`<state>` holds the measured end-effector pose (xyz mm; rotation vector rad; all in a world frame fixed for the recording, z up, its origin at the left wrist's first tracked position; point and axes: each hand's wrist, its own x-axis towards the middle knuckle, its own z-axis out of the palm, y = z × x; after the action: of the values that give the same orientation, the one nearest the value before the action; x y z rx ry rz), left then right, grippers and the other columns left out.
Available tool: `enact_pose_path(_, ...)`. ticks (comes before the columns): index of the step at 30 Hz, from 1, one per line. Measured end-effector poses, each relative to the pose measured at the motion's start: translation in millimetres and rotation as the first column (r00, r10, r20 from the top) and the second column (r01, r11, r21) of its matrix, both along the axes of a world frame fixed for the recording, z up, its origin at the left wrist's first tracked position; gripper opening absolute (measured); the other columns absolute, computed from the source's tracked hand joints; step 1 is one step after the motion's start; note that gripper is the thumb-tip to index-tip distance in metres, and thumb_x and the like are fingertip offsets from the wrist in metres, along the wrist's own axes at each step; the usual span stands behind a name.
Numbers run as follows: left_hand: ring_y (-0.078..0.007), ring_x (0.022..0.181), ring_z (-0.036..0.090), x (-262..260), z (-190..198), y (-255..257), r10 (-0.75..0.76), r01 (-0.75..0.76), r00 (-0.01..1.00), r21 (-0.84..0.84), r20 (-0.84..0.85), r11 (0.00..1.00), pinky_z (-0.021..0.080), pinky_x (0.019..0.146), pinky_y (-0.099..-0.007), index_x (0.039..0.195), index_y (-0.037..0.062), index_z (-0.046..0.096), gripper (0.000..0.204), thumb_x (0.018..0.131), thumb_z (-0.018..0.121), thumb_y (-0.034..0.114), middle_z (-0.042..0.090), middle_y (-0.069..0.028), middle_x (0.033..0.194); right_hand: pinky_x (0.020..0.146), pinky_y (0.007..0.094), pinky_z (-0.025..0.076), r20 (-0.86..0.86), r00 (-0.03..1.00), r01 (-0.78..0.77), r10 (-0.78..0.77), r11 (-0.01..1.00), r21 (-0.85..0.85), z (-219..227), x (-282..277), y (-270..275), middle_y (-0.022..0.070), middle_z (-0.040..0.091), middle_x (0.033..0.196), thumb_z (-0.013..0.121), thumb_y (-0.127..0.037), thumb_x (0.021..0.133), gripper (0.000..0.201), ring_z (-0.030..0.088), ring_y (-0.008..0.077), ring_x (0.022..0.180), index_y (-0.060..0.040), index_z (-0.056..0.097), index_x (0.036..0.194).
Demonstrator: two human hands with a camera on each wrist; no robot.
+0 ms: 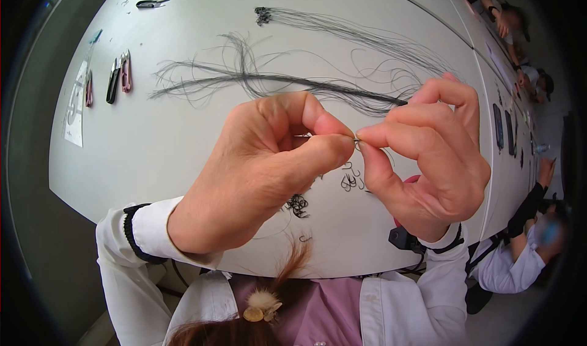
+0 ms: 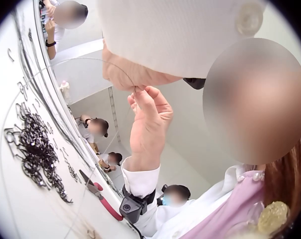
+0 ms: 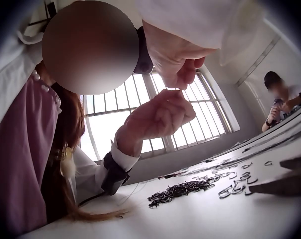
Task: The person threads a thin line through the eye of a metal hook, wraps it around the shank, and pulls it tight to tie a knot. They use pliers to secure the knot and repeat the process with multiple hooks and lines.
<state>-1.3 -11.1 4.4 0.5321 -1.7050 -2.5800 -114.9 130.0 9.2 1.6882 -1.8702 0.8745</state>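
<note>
Fingertips of my left hand and right hand meet above the table in the head view. Between thumb and index finger the left hand pinches a tiny fish hook, mostly hidden by the fingertips. Right beside it, the right thumb and index finger pinch fine fishing line, which arcs away from the fingers in the left wrist view; the other right fingers are bent. Below the hands lie a pile of black fish hooks and several loose hooks.
Two long bundles of dark line, one thick and one looser, stretch across the white table. Thread snips lie at the left, with another pair farther back. Red-handled pliers lie near the hooks. Other people sit at the right.
</note>
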Motion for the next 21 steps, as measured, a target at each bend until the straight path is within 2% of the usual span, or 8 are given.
enact_pose_path(5,-0.0008,0.052,0.032,0.4,1.9,-1.0,-0.014,0.014,1.000,0.012,0.027,1.000,0.025,0.045,-0.0177,0.078,0.0070,0.051,0.008,0.083,0.058,0.006,0.052,0.0033,0.071,0.079,0.0457,0.042,-0.061,0.997,0.044,-0.043,0.999,0.020,1.3,2.6,0.3,0.0012,0.058,0.071,0.071,0.002,0.046,0.029,0.050,0.0227,0.069,-0.0080,0.066,0.072)
enact_pose_path(9,-0.0010,0.052,0.032,0.8,2.4,-0.6,-0.024,0.023,0.999,0.037,0.026,0.999,0.024,0.045,-0.0178,0.077,0.0071,0.051,0.008,0.082,0.058,0.006,0.051,0.0034,0.070,0.083,0.0475,0.042,-0.122,0.991,0.060,-0.056,0.998,0.033,2.9,4.5,1.2,0.0007,0.058,0.072,0.072,0.000,0.047,0.027,0.051,0.0227,0.070,-0.0084,0.065,0.072)
enact_pose_path(11,-0.0011,0.052,0.032,1.3,3.0,-0.8,-0.029,0.028,0.999,0.034,0.026,0.999,0.024,0.045,-0.0178,0.077,0.0072,0.051,0.008,0.082,0.058,0.006,0.051,0.0034,0.071,0.084,0.0477,0.041,-0.172,0.983,0.062,-0.065,0.998,-0.025,0.6,4.6,1.4,0.0005,0.058,0.072,0.072,-0.003,0.050,0.025,0.051,0.0226,0.070,-0.0089,0.065,0.072)
enact_pose_path(21,-0.0013,0.052,0.033,0.8,1.9,-0.3,-0.001,0.001,1.000,0.021,0.020,1.000,0.025,0.045,-0.0176,0.077,0.0072,0.051,0.009,0.082,0.057,0.004,0.052,0.0025,0.072,0.085,0.0476,0.041,-0.180,0.981,0.068,-0.069,0.998,-0.010,0.2,4.1,2.5,0.0004,0.058,0.071,0.073,-0.003,0.051,0.024,0.051,0.0220,0.070,-0.0089,0.065,0.073)
